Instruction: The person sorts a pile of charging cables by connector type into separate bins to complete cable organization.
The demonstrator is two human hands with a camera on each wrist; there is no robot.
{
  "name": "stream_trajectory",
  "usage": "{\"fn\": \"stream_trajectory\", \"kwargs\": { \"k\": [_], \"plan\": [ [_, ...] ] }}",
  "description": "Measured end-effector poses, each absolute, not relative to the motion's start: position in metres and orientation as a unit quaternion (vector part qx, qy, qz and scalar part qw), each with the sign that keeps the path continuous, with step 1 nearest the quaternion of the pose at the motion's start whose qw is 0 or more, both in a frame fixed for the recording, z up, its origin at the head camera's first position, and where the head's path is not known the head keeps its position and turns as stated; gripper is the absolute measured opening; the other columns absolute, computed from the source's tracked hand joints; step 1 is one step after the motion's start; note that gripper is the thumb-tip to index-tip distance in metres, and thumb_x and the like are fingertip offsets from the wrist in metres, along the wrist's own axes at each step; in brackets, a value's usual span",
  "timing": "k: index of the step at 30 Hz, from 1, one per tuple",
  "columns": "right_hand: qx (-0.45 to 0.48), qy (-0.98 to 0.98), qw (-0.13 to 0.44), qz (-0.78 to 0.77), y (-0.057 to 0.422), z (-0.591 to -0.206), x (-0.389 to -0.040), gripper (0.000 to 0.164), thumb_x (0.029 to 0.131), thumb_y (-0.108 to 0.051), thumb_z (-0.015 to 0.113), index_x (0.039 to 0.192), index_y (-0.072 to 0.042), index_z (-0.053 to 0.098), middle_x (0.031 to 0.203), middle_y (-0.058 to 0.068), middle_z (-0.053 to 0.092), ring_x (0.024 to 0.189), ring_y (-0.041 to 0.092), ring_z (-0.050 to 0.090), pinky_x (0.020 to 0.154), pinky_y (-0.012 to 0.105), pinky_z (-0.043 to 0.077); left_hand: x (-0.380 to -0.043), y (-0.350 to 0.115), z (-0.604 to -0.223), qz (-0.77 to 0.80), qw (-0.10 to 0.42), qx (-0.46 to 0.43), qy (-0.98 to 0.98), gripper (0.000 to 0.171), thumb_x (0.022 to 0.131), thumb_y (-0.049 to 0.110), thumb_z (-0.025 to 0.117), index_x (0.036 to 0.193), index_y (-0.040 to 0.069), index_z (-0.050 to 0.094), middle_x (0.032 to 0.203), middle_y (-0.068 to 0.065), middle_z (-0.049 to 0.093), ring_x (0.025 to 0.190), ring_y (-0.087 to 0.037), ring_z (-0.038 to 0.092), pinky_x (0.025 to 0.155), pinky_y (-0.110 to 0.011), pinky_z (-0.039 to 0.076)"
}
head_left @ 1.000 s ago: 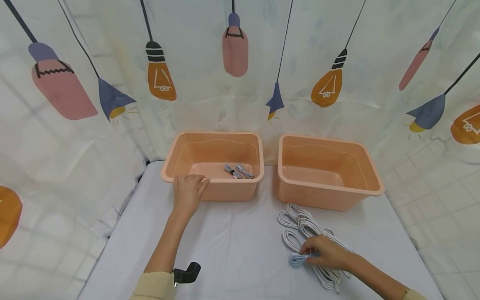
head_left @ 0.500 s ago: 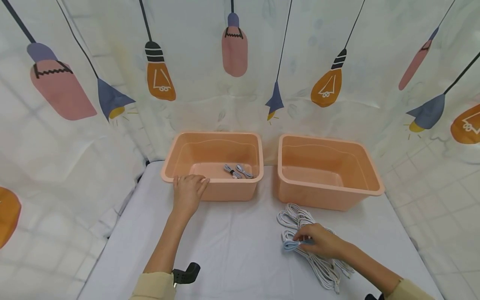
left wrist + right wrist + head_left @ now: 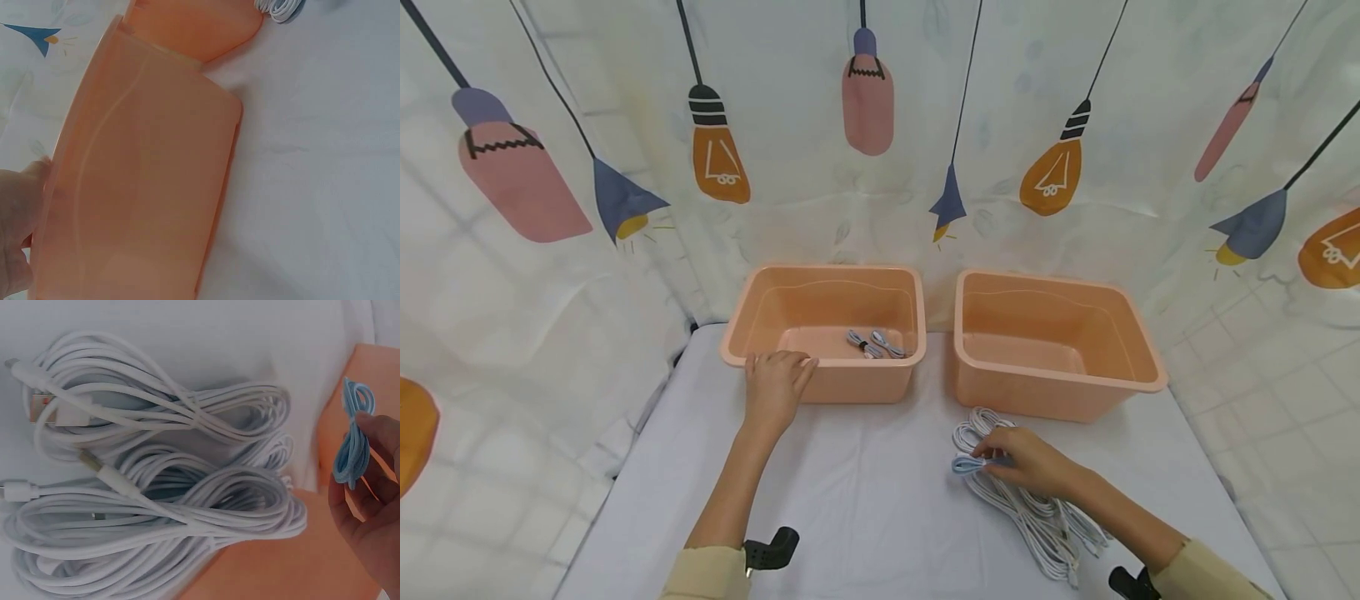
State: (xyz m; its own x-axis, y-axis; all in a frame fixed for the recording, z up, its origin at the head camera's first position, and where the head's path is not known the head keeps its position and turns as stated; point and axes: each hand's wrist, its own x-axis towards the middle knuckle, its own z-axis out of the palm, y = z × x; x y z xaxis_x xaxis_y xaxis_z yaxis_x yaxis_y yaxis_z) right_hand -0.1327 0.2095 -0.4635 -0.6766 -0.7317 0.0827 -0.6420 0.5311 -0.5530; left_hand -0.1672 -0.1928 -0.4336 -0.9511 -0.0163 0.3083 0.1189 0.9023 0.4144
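Note:
My right hand [image 3: 1033, 462] pinches a bundled light-blue cable [image 3: 967, 464] between thumb and fingers, above a pile of white cables [image 3: 1030, 525]. In the right wrist view the blue cable's loops stick out on both sides of the fingertips, apart from the white coils [image 3: 156, 519], which show metal USB-type plugs. The left hand [image 3: 773, 390] grips the front rim of the left peach plastic bin [image 3: 857, 385]; the left wrist view shows only part of that hand at the rim. Two small grey cable bundles [image 3: 865, 345] lie inside this bin, at its right.
A second peach bin [image 3: 1037, 396] stands to the right, just behind the white cables, with nothing seen inside. A white cloth [image 3: 865, 500] covers the table. A lamp-patterned curtain [image 3: 805, 217] hangs behind the bins.
My right hand has lifted the blue cable and carried it away from me and slightly left, over the white pile. The left hand stays on the bin rim.

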Motion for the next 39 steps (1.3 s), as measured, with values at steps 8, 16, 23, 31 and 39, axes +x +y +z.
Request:
{"fn": "stream_trajectory", "kwargs": {
  "k": [8, 16, 23, 31, 39],
  "plan": [
    [-0.361, 0.886, 0.073, -0.281, 0.204, -0.454, -0.142, 0.019, 0.092, -0.003, 0.078, 0.111, -0.006, 0.077, 0.099, -0.002, 0.074, 0.088, 0.008, 0.065, 0.078, 0.031, 0.059, -0.168, -0.193, -0.434, -0.219, 0.154, -0.028, -0.963, 0.036, 0.107, 0.029, 0.063, 0.118, -0.003, 0.075, 0.121, -0.021, 0.075, 0.121, -0.049, 0.063, 0.119, -0.075, 0.023],
    [-0.367, 0.880, 0.041, -0.298, 0.198, -0.446, -0.155, 0.019, 0.091, 0.000, 0.077, 0.109, -0.003, 0.077, 0.099, 0.002, 0.077, 0.087, 0.012, 0.068, 0.079, 0.035, 0.061, -0.168, -0.192, -0.433, -0.223, 0.154, -0.027, -0.962, 0.035, 0.106, 0.028, 0.064, 0.117, -0.003, 0.075, 0.120, -0.021, 0.075, 0.121, -0.049, 0.063, 0.119, -0.075, 0.023],
    [-0.369, 0.878, 0.002, -0.304, 0.191, -0.435, -0.166, 0.017, 0.089, 0.001, 0.078, 0.106, -0.002, 0.076, 0.094, 0.003, 0.075, 0.083, 0.014, 0.066, 0.076, 0.032, 0.059, -0.168, -0.193, -0.434, -0.222, 0.155, -0.026, -0.962, 0.035, 0.106, 0.028, 0.064, 0.118, -0.003, 0.075, 0.121, -0.021, 0.075, 0.122, -0.049, 0.063, 0.119, -0.075, 0.024],
    [-0.350, 0.885, 0.004, -0.307, 0.183, -0.421, -0.178, 0.019, 0.090, 0.001, 0.079, 0.108, -0.005, 0.077, 0.093, 0.000, 0.074, 0.082, 0.012, 0.064, 0.075, 0.032, 0.059, -0.169, -0.193, -0.434, -0.226, 0.157, -0.027, -0.961, 0.035, 0.106, 0.028, 0.064, 0.117, -0.004, 0.075, 0.120, -0.022, 0.075, 0.121, -0.049, 0.063, 0.119, -0.075, 0.023],
    [-0.333, 0.884, 0.001, -0.328, 0.174, -0.407, -0.187, 0.018, 0.090, -0.002, 0.081, 0.108, 0.000, 0.077, 0.091, 0.005, 0.073, 0.081, 0.016, 0.065, 0.072, 0.034, 0.059, -0.169, -0.193, -0.434, -0.227, 0.152, -0.025, -0.962, 0.035, 0.106, 0.028, 0.063, 0.118, -0.004, 0.074, 0.121, -0.021, 0.075, 0.122, -0.049, 0.062, 0.119, -0.074, 0.023]
  ]
}}
